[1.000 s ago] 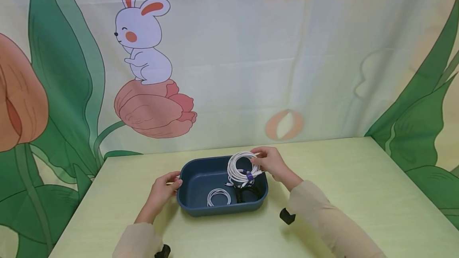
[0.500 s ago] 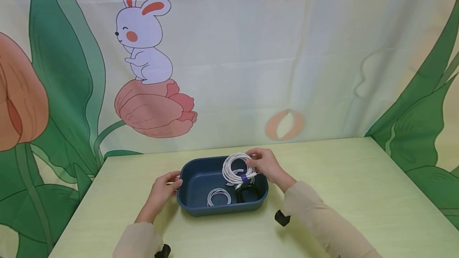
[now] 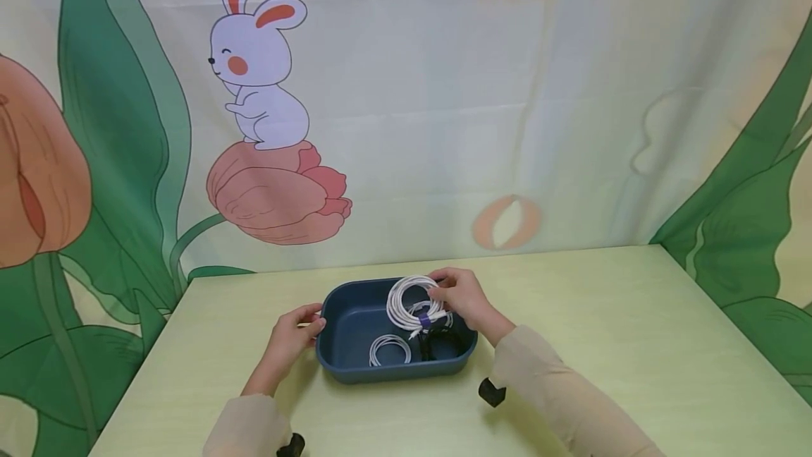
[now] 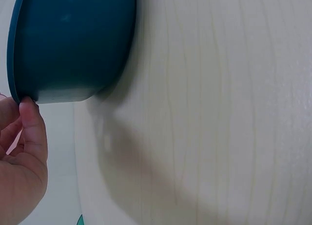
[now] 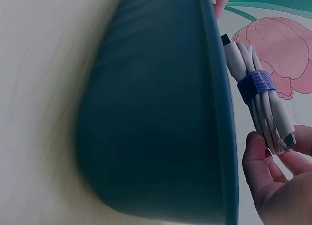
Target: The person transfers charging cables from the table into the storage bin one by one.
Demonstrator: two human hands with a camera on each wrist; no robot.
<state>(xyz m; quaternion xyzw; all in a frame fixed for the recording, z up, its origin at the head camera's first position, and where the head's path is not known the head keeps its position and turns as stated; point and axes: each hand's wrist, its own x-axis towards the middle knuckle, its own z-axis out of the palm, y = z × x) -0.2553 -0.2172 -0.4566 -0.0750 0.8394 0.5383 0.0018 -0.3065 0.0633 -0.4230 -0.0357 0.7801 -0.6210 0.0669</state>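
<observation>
My left hand (image 3: 287, 340) grips the left end of a dark blue plastic bin (image 3: 349, 376); in the left wrist view, thumb and fingers pinch its rim. Over the bin's right half, my right hand (image 3: 466, 298) pinches a coiled white charging cable (image 3: 394, 307) bound with a purple strap (image 3: 424, 319). The right wrist view shows this cable (image 5: 265, 112) just above the rim, its connector ends showing. Inside the bin lie a smaller white cable coil (image 3: 372, 354) at the front and a black cable (image 3: 426, 350) at the right. More white cable (image 3: 449, 319) shows partly behind the held coil.
The bin stands on a pale yellow-green table (image 3: 583, 316). A printed curtain (image 3: 406, 125) with a rabbit and tulips hangs behind the table's back edge. Black wrist pieces (image 3: 492, 392) stick out below both sleeves.
My right hand has moved left and slightly down with the coiled white cable, farther over the bin. My left hand keeps its hold on the bin, which stays in place.
</observation>
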